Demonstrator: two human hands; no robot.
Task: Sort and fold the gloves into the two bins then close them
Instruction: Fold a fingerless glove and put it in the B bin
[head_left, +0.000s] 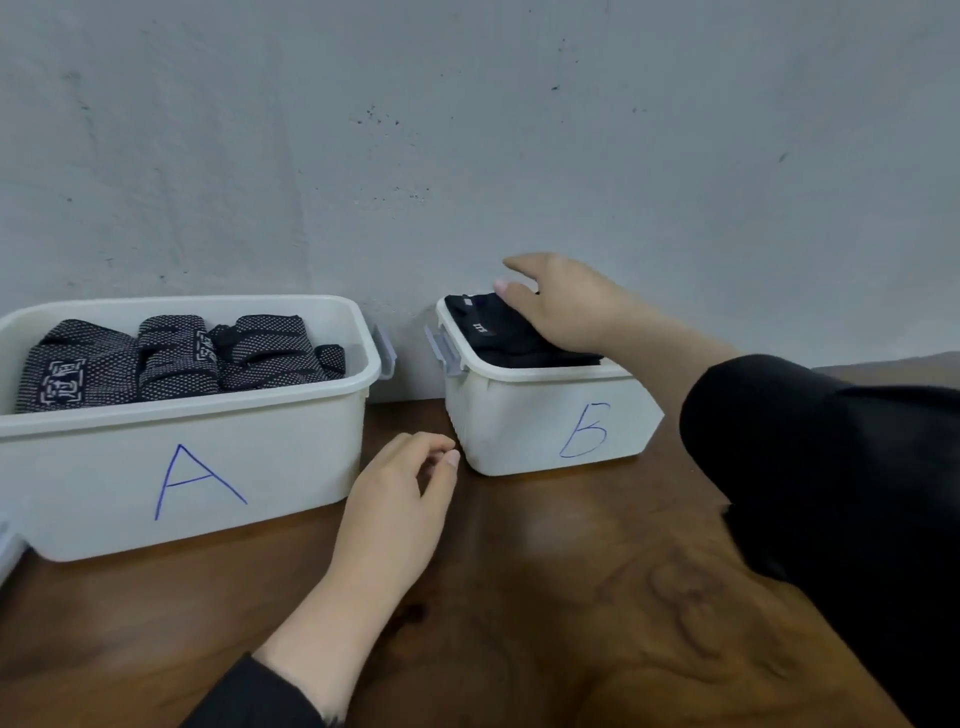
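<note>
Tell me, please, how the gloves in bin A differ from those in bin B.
The gloves in bin A are dotted in white and lie untouched; the gloves in bin B are plain black, with the right hand resting on them. Both lots are folded, in open white bins.

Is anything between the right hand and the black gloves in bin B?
Nothing visible. The right hand rests directly on the black gloves inside bin B, which has no lid on it.
</note>
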